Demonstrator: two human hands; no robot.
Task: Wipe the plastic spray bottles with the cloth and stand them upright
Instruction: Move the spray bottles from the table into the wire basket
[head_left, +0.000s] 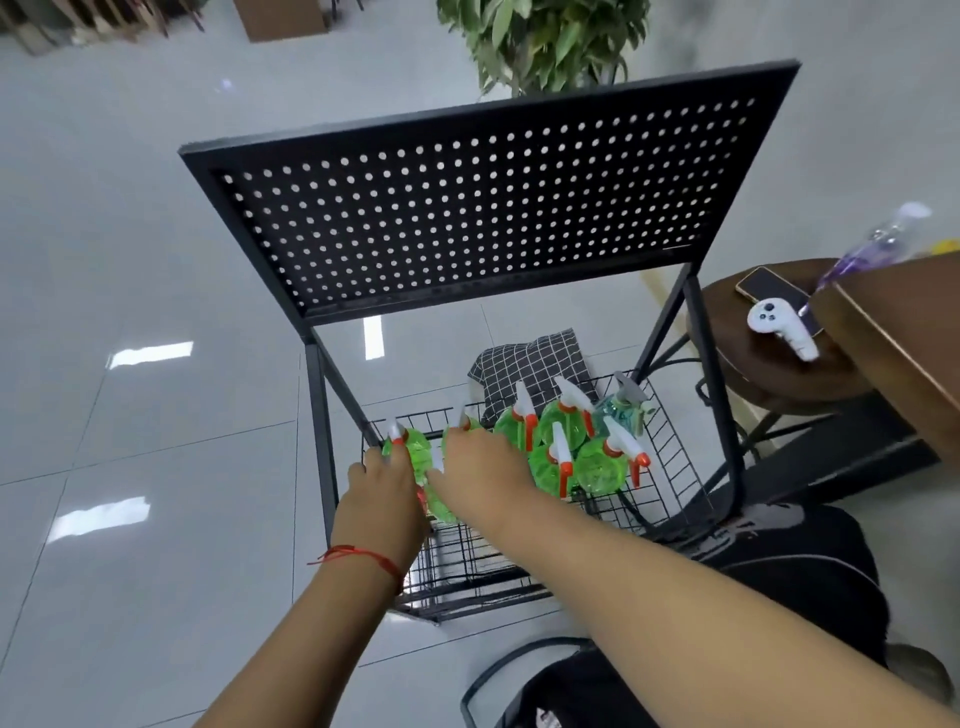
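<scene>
Several green plastic spray bottles (597, 470) with white and orange triggers stand upright in a black wire basket (670, 441); a teal bottle (621, 410) stands at its back right. A black-and-white checked cloth (535, 369) lies bunched over the basket's back edge, with neither hand touching it. My left hand (384, 493) curls around the leftmost green bottle (415, 449). My right hand (478, 467) lies palm down over the neighbouring green bottle (441, 509), hiding most of it.
A black perforated metal shelf (467, 208) overhangs the basket's back. At right, a round brown stool (753, 374) carries a phone (769, 288) and a white controller (779, 322). A purple bottle (872, 244) lies on a wooden table (893, 332). A potted plant (545, 41) is behind.
</scene>
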